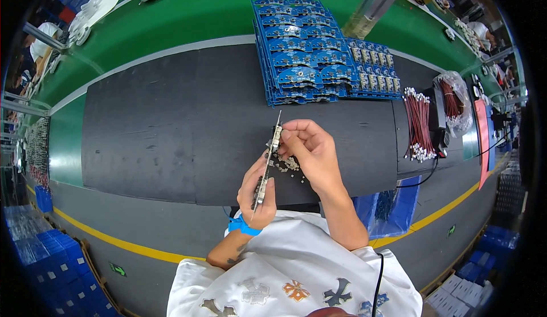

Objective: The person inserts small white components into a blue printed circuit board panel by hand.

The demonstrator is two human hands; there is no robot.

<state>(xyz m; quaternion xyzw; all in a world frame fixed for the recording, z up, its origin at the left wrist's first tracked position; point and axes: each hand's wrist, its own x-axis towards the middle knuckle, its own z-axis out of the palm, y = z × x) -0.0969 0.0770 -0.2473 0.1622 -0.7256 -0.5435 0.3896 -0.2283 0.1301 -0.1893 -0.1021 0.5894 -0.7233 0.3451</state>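
My left hand (257,194) grips a circuit board panel (268,166), which stands on edge, almost side-on to the view, with small parts along its face. At the panel's far end, the thumb and forefinger of my right hand (310,149) are pinched together against the parts. What lies between those fingertips is hidden. Below, between the panel and my right hand, a scatter of tiny pale components (289,163) lies on the black mat (148,129). Around my left wrist is a blue strap (244,226).
Stacked blue circuit board panels (293,43) stand beyond my hands, with another blue panel stack (373,69) at their right. Red wire bundles with white plugs (419,124) and a bagged cable coil (454,103) lie at the right. A green conveyor belt (188,15) runs behind, beside a metal post (379,3).
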